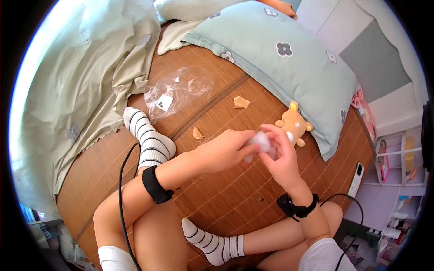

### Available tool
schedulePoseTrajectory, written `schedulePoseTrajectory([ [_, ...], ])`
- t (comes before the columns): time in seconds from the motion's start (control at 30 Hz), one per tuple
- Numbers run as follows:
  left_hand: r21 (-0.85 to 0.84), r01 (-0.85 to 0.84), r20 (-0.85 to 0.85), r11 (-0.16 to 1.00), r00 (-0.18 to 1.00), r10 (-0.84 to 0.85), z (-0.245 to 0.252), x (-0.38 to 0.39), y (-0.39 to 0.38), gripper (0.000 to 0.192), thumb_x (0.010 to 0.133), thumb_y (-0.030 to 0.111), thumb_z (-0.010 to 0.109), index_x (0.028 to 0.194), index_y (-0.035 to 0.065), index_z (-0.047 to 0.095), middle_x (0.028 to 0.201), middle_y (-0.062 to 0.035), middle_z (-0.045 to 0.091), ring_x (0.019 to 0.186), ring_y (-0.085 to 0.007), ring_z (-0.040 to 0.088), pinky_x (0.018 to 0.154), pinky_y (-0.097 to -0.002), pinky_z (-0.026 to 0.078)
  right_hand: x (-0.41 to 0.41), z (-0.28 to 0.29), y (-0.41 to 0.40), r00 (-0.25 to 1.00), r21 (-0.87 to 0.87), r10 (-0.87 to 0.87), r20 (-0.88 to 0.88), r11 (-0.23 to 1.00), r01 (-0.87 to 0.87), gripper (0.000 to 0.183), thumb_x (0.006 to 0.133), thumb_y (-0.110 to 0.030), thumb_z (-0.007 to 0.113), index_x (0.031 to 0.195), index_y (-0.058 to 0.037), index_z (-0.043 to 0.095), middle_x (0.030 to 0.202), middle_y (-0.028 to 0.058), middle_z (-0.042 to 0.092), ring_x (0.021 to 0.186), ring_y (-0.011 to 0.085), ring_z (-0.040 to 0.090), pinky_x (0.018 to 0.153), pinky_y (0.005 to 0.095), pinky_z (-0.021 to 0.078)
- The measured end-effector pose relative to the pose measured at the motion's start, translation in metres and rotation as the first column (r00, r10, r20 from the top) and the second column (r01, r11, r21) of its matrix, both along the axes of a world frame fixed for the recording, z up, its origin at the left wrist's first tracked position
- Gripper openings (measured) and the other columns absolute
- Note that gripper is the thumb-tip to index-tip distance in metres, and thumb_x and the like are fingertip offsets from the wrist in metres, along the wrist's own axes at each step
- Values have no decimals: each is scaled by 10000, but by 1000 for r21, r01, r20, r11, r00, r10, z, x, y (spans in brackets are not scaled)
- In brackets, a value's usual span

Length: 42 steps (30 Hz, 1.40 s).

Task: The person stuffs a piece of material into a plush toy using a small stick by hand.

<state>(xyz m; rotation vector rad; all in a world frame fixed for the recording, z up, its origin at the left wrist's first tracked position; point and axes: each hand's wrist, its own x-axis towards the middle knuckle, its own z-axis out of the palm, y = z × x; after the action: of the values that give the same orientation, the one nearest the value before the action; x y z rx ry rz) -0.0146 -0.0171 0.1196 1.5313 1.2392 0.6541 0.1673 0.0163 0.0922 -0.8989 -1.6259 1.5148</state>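
Note:
A tuft of white fluffy fibre, like stuffing, is held between my two hands over the wooden slat surface. My left hand comes in from the left and pinches one side of it. From the right, my right hand curls its fingers around the other side. Just beyond the right hand lies a tan plush bear with yellow ears, against the pillow's edge. A folded tan fabric piece lies farther off. Left of my hands is a smaller tan piece, with a loose thread beside it.
A crumpled clear plastic bag with small pieces inside lies ahead. Behind it are a green pillow and a beige cloth. A phone rests at the right edge, near white shelves. Black cables run along both arms.

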Motion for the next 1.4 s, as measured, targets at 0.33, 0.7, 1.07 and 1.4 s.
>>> schedulePoseTrajectory([
  [0.33, -217, -181, 107, 959, 972, 207, -13, 3, 30, 227, 961, 185, 432, 882, 28, 575, 628, -8, 520, 510, -78, 478, 476, -228, 396, 24, -14, 38, 968, -280, -125, -216, 958, 62, 100, 880, -44, 573, 967, 5, 570, 776, 30, 597, 637, 77, 555, 571, 207, 458],
  [0.7, 736, -61, -608, 674, 377, 699, -12, -77, 76, 231, 819, 38, 537, 1037, 96, 588, 961, -132, 554, 872, -297, 568, 715, -365, 471, 59, -8, 63, 831, -398, -371, -415, 895, 200, 58, 889, -54, 532, 930, -47, 572, 888, 40, 562, 714, 99, 521, 652, 230, 433],
  [1.07, 747, 297, -653, 595, 159, 741, -23, -66, 68, 323, 767, 18, 549, 1078, 106, 567, 1106, -81, 556, 1020, -254, 549, 825, -369, 434, 44, -15, 53, 913, -490, -225, -339, 871, 32, 165, 884, -57, 502, 1037, -6, 538, 1034, 119, 584, 869, 170, 586, 795, 294, 481],
  [1.4, 58, -120, -815, 991, 568, 116, -56, -88, 15, 150, 786, 18, 495, 907, 76, 562, 914, -130, 606, 882, -326, 592, 729, -402, 473, 38, -27, 44, 924, -552, -161, -346, 832, -62, 241, 843, 64, 319, 974, -5, 509, 989, 137, 580, 804, 206, 617, 668, 313, 549],
])
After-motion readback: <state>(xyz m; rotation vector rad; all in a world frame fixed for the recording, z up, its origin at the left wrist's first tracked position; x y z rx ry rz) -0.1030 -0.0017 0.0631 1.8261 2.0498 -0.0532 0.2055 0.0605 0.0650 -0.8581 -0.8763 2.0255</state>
